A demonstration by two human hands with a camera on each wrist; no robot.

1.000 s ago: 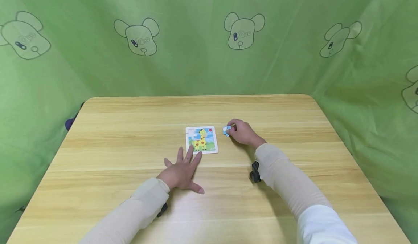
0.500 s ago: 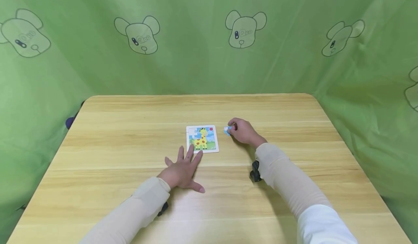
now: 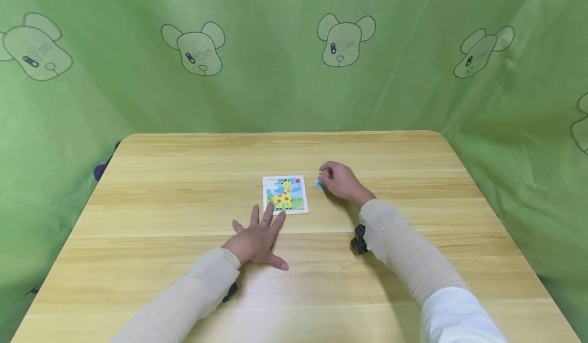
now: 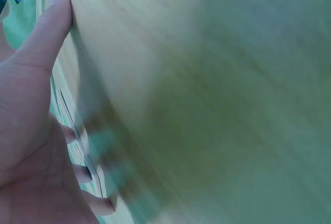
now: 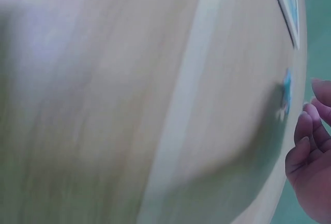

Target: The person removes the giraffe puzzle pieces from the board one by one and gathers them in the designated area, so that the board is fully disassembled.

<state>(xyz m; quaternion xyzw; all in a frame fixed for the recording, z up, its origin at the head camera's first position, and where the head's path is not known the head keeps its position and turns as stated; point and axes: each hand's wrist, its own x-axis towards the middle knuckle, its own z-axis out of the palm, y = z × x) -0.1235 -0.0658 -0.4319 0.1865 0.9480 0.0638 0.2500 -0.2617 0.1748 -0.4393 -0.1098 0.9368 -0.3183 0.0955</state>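
A: Lettering first. What have we?

B: Item one: green cloth, printed with outlined animal heads; the letters inside the outlines are too faint for us to read surely. Item two: giraffe puzzle, a red disc in its upper right corner, any marking on it too small for us.

A: Edges and room?

B: Item three: wood-grain table, far corners rounded. On it we list the puzzle, flat, white-framed, a white gap at the picture's upper left. Wood shows from the puzzle out to the far and side edges. Item four: blue piece, lying just right of the puzzle, apart from it, partly covered in the head view.

A: And the hands?

B: Left hand: fingers straight and spread, two fingertips at the puzzle's near edge, thumb pointing right. Right hand: fingers loosely curled beside the blue piece; in the right wrist view we see them apart from it, gripping nothing visible.
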